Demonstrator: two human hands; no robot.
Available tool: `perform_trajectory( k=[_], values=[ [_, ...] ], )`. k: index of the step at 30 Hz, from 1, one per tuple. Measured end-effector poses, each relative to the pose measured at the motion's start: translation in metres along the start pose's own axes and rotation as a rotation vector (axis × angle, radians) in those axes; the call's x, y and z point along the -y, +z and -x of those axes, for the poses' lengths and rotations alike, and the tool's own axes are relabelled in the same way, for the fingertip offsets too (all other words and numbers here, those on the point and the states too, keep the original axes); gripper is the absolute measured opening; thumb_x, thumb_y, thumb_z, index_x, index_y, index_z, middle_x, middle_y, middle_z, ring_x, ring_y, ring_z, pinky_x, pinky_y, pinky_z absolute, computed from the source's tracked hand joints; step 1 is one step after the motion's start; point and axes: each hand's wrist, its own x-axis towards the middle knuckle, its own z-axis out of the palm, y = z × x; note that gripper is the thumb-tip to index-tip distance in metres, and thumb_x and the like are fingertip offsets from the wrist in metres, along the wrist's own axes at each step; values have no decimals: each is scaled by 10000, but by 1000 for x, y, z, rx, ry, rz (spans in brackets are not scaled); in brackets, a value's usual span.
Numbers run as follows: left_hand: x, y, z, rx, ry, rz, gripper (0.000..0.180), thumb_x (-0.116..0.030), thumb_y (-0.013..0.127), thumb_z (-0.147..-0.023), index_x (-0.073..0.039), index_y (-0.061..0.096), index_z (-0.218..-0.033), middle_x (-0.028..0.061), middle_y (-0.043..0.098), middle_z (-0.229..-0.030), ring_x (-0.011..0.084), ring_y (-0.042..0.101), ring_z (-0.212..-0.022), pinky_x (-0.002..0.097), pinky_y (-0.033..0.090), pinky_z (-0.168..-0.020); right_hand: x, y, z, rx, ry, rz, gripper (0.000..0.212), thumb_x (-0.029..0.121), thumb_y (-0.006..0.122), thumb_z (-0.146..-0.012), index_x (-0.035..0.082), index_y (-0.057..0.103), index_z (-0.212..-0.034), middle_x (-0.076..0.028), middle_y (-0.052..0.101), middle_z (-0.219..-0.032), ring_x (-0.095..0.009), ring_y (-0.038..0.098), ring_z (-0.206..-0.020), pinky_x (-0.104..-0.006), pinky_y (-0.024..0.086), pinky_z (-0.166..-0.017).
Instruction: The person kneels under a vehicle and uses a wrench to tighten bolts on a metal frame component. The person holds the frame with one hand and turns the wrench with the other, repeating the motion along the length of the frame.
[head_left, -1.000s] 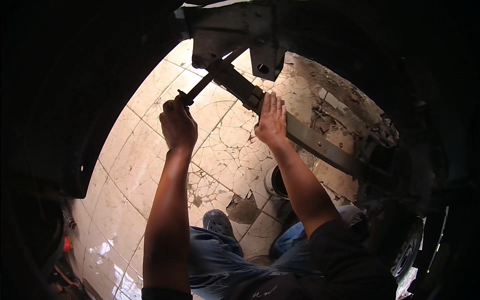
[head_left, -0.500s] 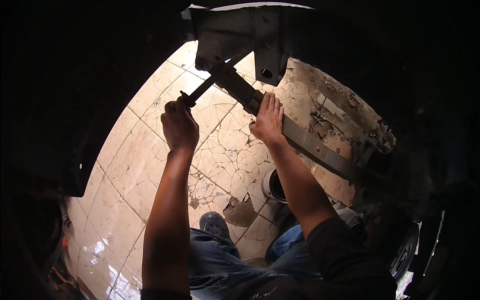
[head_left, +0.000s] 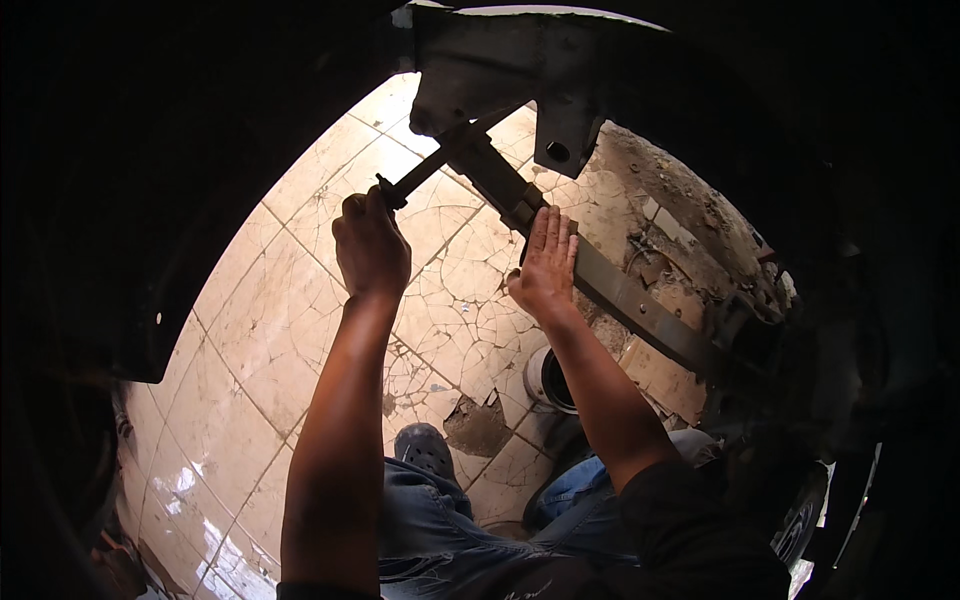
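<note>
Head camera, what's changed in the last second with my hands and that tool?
Very little. The left hand still grips the dark tool handle, and the right hand stays flat on the long metal bar. Only the view shifted slightly; nothing was let go.

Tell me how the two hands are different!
The left hand is curled in a fist around a dark tool handle; the right hand lies flat and open, fingers straight, against the long metal bar. The left hand is a bit higher in the picture than the right. Both are bare and reach up under the dark metal frame.
</note>
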Motion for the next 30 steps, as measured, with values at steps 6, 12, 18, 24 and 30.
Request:
perform_trajectory(
  k=[6,12,18,24,30],
  values=[
    [-1,0,-3,0,-13,-43,247,-97,592,-925,-39,576,-1164,187,596,-1106,380,601,-928,459,532,-761,3,-12,-28,47,84,-22,1063,187,714,-752,-48,31,-1531,-230,108,-1609,-370,81,-1505,-490,80,-1220],
    [-1,2,0,30,-39,9,257,-97,587,-926,-35,572,-1175,188,588,-1125,378,599,-920,462,534,-764,2,0,2,-45,15,34,1055,179,710,-745,-52,42,-1528,-232,115,-1606,-379,88,-1501,-486,87,-1219],
    [-2,1,-2,32,-30,-10,227,-96,586,-928,-38,580,-1148,172,589,-1110,372,593,-934,451,539,-764,4,-12,-31,67,106,-22,1063,178,708,-745,-46,27,-1531,-242,106,-1606,-382,82,-1502,-490,90,-1216],
    [-2,1,-2,24,-48,4,228,-98,582,-932,-42,582,-1153,167,583,-1119,373,592,-940,445,544,-763,1,2,6,-36,13,46,1077,180,716,-748,-41,12,-1532,-235,84,-1612,-381,62,-1505,-483,84,-1219],
    [-3,-1,-3,63,-44,4,236,-93,573,-934,-35,578,-1163,170,581,-1125,376,589,-935,443,548,-762,4,-19,-31,89,113,-12,1034,203,699,-778,-44,37,-1533,-241,104,-1607,-382,76,-1503,-478,82,-1219]
  ],
)
